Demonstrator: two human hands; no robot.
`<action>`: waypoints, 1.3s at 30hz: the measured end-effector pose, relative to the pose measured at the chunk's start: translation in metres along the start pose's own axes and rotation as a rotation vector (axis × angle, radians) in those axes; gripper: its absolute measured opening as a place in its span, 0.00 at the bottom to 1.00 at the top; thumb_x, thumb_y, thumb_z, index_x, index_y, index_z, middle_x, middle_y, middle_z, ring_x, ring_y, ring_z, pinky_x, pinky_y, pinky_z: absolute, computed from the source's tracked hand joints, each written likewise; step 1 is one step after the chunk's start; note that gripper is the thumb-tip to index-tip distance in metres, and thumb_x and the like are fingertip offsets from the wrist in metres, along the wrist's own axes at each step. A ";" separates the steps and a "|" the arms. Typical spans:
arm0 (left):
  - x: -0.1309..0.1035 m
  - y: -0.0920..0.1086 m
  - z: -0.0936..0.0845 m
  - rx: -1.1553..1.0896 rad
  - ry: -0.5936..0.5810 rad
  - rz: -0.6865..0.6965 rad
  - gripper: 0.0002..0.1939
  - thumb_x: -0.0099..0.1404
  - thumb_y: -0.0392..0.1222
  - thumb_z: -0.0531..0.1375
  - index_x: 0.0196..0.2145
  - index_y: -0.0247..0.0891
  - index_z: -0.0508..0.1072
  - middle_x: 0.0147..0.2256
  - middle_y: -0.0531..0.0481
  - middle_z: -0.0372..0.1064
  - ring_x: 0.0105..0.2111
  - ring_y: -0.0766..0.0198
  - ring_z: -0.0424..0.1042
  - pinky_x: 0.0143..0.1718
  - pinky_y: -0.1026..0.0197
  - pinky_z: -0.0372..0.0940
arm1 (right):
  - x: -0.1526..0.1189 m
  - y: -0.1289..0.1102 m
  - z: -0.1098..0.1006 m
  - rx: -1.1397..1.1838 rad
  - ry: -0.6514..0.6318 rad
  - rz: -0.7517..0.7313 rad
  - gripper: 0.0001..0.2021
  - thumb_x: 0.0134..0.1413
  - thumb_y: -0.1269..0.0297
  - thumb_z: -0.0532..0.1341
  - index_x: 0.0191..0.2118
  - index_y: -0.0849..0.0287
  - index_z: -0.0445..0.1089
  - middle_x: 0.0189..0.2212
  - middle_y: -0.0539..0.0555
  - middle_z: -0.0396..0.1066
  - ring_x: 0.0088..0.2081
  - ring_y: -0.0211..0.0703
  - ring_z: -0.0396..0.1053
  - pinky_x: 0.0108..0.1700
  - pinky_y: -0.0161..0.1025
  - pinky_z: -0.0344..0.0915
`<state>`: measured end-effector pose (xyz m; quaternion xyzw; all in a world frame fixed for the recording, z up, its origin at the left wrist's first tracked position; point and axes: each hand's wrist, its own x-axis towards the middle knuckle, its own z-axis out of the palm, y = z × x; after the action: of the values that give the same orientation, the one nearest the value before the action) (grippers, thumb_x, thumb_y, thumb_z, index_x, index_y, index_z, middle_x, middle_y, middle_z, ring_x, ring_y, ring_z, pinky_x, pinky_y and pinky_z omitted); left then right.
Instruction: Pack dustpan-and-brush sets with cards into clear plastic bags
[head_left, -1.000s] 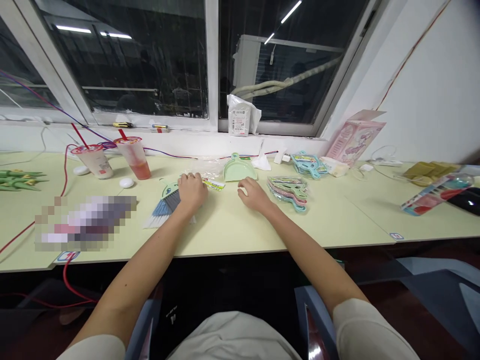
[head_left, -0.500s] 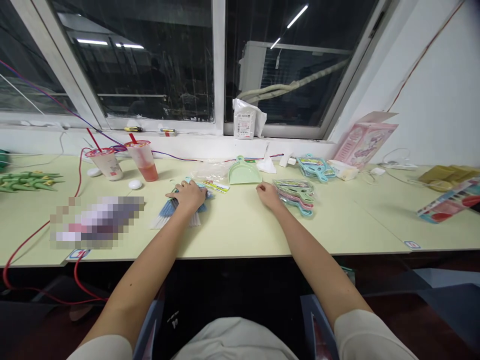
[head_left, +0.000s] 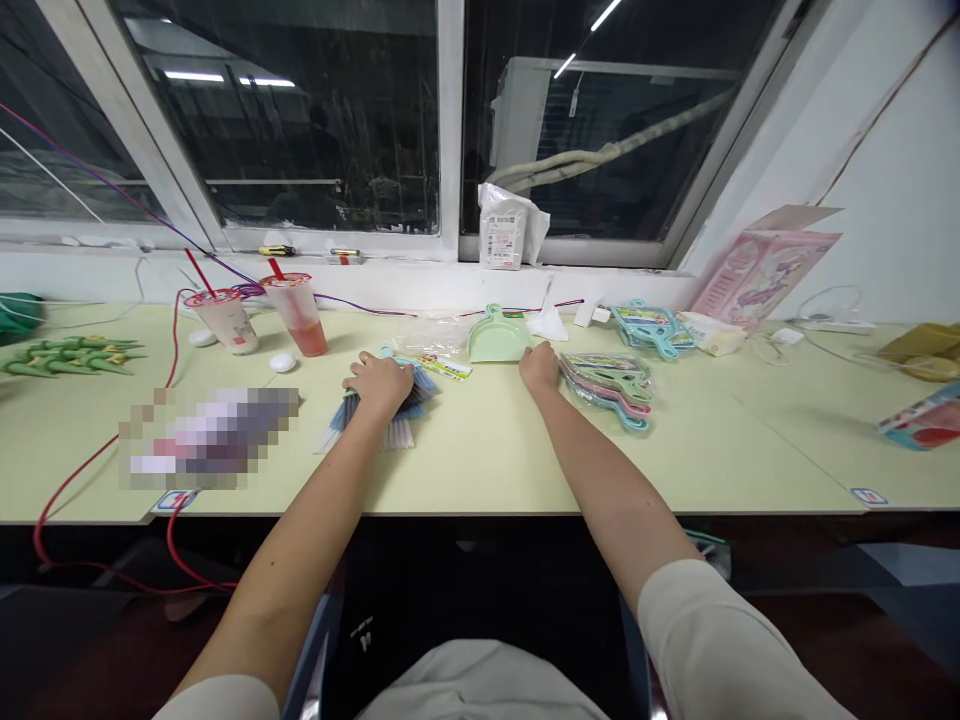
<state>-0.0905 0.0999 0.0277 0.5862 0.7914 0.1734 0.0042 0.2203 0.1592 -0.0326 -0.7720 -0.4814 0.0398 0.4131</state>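
My left hand [head_left: 380,382] rests on a heap of small hand brushes [head_left: 330,428] with blue, grey and white bristles, its fingers somewhat spread over the handles. My right hand [head_left: 540,368] is closed, knuckles up, at the right front corner of a light green dustpan [head_left: 499,343]. The curled fingertips are hidden, so whether they grip the dustpan's edge does not show. Just right of that hand lies a stack of wrapped dustpan sets [head_left: 611,385] in green, pink and blue. Between the hands lies a yellow-green printed card [head_left: 448,367] by clear plastic wrapping [head_left: 429,338].
Two drink cups [head_left: 298,318] with red straws stand back left, near a white mouse [head_left: 282,362]. A red cable [head_left: 46,545] hangs over the front edge. More wrapped blue dustpans [head_left: 651,330] and a pink box [head_left: 765,272] are back right. A blurred patch [head_left: 217,435] covers something at left.
My right hand has moved forward to the dustpan's right corner. My left hand stays on the brushes with its fingers slightly shifted. The whole view has turned a little left.
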 end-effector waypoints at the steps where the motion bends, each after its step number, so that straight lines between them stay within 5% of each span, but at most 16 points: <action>1: 0.001 -0.001 0.001 -0.001 0.015 0.005 0.32 0.69 0.61 0.55 0.57 0.32 0.77 0.67 0.19 0.57 0.62 0.22 0.59 0.55 0.21 0.56 | 0.002 0.000 0.000 -0.011 -0.020 0.014 0.13 0.67 0.66 0.55 0.53 0.67 0.66 0.51 0.78 0.71 0.56 0.66 0.71 0.59 0.59 0.64; 9: 0.004 -0.004 0.003 0.001 0.009 0.058 0.34 0.62 0.63 0.60 0.54 0.33 0.78 0.62 0.19 0.60 0.61 0.22 0.58 0.54 0.20 0.58 | -0.009 -0.003 -0.018 0.105 0.023 0.047 0.14 0.68 0.64 0.53 0.53 0.64 0.64 0.45 0.77 0.74 0.51 0.68 0.74 0.55 0.61 0.65; 16: 0.000 -0.005 -0.003 0.012 0.020 0.070 0.33 0.62 0.60 0.60 0.55 0.33 0.77 0.61 0.20 0.63 0.60 0.24 0.60 0.55 0.23 0.58 | -0.032 -0.020 -0.047 0.392 0.108 -0.031 0.06 0.70 0.61 0.48 0.46 0.54 0.59 0.35 0.57 0.73 0.38 0.54 0.75 0.44 0.46 0.69; 22: 0.004 -0.006 -0.001 0.021 0.051 0.052 0.26 0.66 0.51 0.58 0.54 0.32 0.78 0.61 0.21 0.63 0.60 0.28 0.61 0.54 0.30 0.62 | -0.065 -0.024 -0.058 0.881 -0.237 0.071 0.05 0.65 0.64 0.54 0.45 0.52 0.61 0.23 0.44 0.65 0.19 0.39 0.63 0.23 0.35 0.63; 27: 0.007 -0.009 -0.002 0.063 0.090 0.054 0.23 0.65 0.48 0.59 0.51 0.30 0.79 0.60 0.20 0.66 0.60 0.30 0.62 0.56 0.36 0.60 | -0.069 -0.019 -0.074 1.208 -0.499 0.361 0.16 0.47 0.77 0.62 0.42 0.56 0.66 0.27 0.50 0.72 0.26 0.38 0.72 0.25 0.32 0.70; 30: 0.005 -0.010 -0.009 0.035 0.096 0.075 0.23 0.67 0.46 0.56 0.51 0.28 0.79 0.55 0.20 0.71 0.58 0.30 0.66 0.56 0.37 0.59 | -0.067 -0.018 -0.083 1.354 -0.581 0.398 0.21 0.41 0.81 0.63 0.43 0.56 0.67 0.32 0.51 0.75 0.31 0.39 0.76 0.28 0.31 0.72; 35: -0.004 -0.005 -0.028 -0.115 0.165 0.177 0.20 0.68 0.47 0.53 0.42 0.32 0.82 0.46 0.26 0.76 0.46 0.36 0.74 0.47 0.43 0.65 | -0.069 -0.018 -0.088 1.412 -0.727 0.379 0.25 0.36 0.82 0.62 0.44 0.54 0.66 0.36 0.49 0.77 0.33 0.38 0.77 0.31 0.32 0.75; 39: -0.008 0.003 -0.037 -0.392 0.159 0.287 0.18 0.67 0.48 0.53 0.29 0.39 0.79 0.32 0.38 0.77 0.38 0.46 0.75 0.40 0.51 0.65 | -0.069 -0.016 -0.084 1.276 -0.680 0.305 0.29 0.34 0.80 0.61 0.47 0.51 0.64 0.41 0.49 0.78 0.32 0.41 0.78 0.31 0.37 0.77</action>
<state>-0.0932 0.0829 0.0620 0.6651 0.6491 0.3680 0.0307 0.2105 0.0585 0.0101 -0.3850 -0.3532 0.6061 0.5997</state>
